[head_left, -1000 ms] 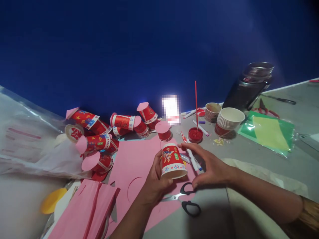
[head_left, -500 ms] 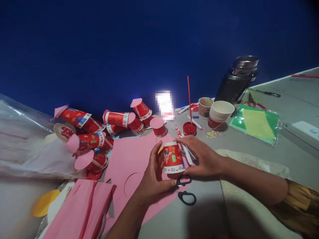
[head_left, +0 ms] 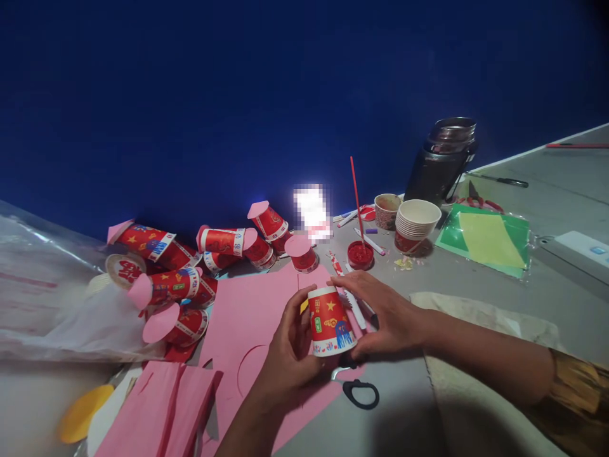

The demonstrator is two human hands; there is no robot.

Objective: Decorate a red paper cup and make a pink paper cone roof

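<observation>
A red printed paper cup (head_left: 329,322) is held upside down between my two hands, its white rim low and its white base up. My left hand (head_left: 288,355) curls round its left side, the thumb near the rim. From the right, my right hand (head_left: 392,311) grips it with the fingers at the base and the thumb by the rim. The cup is over a pink paper sheet (head_left: 252,304) with a circle outline on it. Beneath the cup lie black-handled scissors (head_left: 358,392), partly hidden. White markers (head_left: 353,310) lie behind it, near my right fingers.
Several red cups with pink paper discs (head_left: 301,251) lie along the back left. Farther right are a red paint pot (head_left: 360,254) with a brush, stacked paper cups (head_left: 417,222), a dark flask (head_left: 440,165) and a green packet (head_left: 495,238). Folded pink paper (head_left: 157,406) is front left.
My hands have turned the cup: its green label has shifted left, and a star and blue drawing now show. The cup sits slightly lower in view. One scissor handle is now mostly covered.
</observation>
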